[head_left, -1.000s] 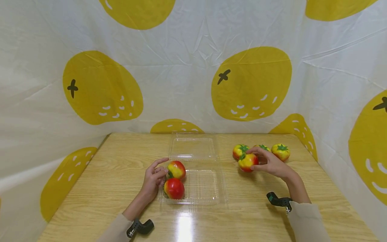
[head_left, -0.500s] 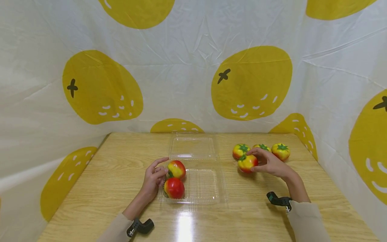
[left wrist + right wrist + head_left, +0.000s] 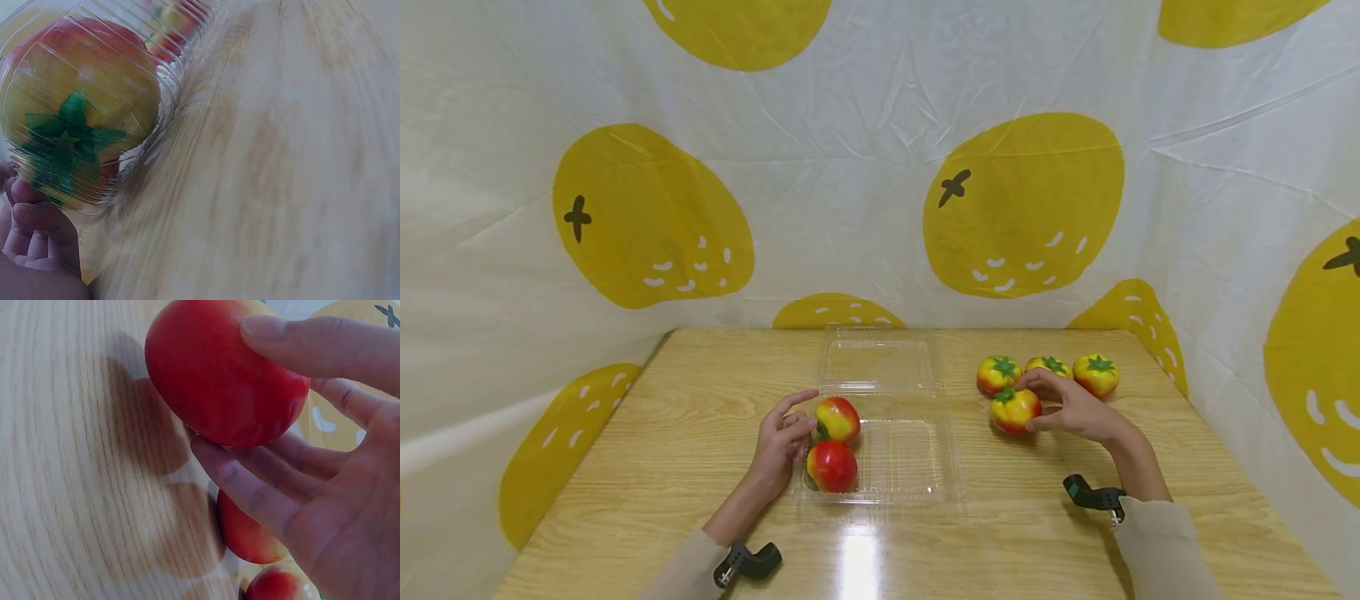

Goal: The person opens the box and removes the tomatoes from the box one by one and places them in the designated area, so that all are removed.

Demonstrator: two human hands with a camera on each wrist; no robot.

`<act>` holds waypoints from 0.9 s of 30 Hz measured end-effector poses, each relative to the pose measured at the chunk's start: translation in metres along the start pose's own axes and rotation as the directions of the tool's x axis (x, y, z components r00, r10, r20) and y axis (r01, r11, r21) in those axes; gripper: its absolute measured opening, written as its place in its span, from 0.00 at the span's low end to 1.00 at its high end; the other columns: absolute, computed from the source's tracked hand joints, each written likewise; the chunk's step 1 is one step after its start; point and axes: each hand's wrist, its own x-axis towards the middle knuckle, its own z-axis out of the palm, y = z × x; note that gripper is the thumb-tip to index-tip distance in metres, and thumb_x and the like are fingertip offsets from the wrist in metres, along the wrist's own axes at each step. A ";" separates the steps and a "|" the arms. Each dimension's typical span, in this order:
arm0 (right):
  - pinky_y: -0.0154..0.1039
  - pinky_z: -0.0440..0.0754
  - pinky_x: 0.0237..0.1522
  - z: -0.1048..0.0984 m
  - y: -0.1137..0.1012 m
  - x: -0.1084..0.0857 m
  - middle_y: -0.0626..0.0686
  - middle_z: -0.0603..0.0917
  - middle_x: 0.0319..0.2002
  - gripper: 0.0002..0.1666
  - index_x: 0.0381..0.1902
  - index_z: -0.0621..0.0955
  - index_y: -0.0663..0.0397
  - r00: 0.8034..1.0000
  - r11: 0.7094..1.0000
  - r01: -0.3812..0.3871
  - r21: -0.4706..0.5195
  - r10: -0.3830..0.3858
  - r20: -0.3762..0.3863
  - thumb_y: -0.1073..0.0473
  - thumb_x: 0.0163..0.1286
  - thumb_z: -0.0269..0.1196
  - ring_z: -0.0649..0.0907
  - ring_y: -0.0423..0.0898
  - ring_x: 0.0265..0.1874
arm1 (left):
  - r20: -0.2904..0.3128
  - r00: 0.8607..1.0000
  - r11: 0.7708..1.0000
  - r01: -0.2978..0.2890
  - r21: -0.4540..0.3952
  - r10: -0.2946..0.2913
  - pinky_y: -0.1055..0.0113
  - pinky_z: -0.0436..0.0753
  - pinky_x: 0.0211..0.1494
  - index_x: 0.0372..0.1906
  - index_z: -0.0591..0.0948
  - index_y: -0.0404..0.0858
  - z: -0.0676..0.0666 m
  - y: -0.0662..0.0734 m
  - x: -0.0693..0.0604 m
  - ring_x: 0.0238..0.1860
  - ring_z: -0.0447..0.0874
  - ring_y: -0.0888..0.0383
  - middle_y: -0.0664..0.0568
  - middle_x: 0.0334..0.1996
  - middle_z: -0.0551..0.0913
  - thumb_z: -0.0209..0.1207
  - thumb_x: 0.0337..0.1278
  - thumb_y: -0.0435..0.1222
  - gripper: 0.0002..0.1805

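Note:
My right hand point(image 3: 1070, 405) grips a red-and-yellow artificial tomato point(image 3: 1015, 411) between thumb and fingers, just in front of a row of similar tomatoes point(image 3: 1096, 376). In the right wrist view, the held tomato point(image 3: 225, 375) shows its red side and casts a shadow on the table. My left hand point(image 3: 777, 447) is at the left side of an open clear plastic container point(image 3: 902, 467), its fingertips pinching the rim. Two tomatoes lie tipped over in the container's left part, one yellow and red point(image 3: 838, 419), the other mostly red point(image 3: 832, 467).
The container's clear lid point(image 3: 880, 364) lies folded back toward the far table edge. A white curtain point(image 3: 850, 208) with yellow fruit prints stands behind and beside the wooden table point(image 3: 647, 467). Three tomatoes form the row at the back right.
The right hand has brought its tomato slightly nearer to me, away from the row, and its green leaves tilt more upward. The left hand and the container stay in place.

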 end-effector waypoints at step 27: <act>0.33 0.84 0.54 0.002 0.006 0.000 0.65 0.75 0.58 0.33 0.57 0.72 0.64 0.999 0.999 -0.035 0.033 0.036 -0.007 0.65 0.59 0.76 0.79 0.55 0.57 | -0.004 1.000 1.000 -0.005 0.009 0.005 0.77 0.65 0.17 0.70 0.70 0.29 0.000 0.000 0.000 0.15 0.66 0.64 0.59 0.18 0.72 0.55 0.70 0.27 0.25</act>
